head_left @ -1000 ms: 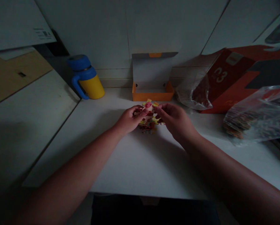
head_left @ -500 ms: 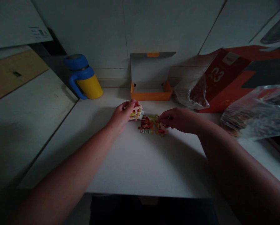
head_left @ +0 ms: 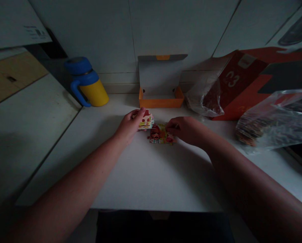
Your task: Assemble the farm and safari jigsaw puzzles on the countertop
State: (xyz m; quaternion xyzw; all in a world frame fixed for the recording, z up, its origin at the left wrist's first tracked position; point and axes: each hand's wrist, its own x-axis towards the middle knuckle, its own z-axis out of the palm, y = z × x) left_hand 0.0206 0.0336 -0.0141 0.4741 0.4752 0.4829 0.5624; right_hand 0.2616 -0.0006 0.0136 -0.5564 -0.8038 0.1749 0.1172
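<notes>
Table — wall behind it. Centre: cluster of flat pieces lying on tabletop. Left hand just left of cluster, stack of pieces in its grip; right hand at cluster's right edge, fingertips over it. Behind cluster, near wall: box. Flask left of box, well apart. Right of box — first plastic bag, then carton, bag partly before carton. Second plastic bag before carton, far right of hands.
</notes>
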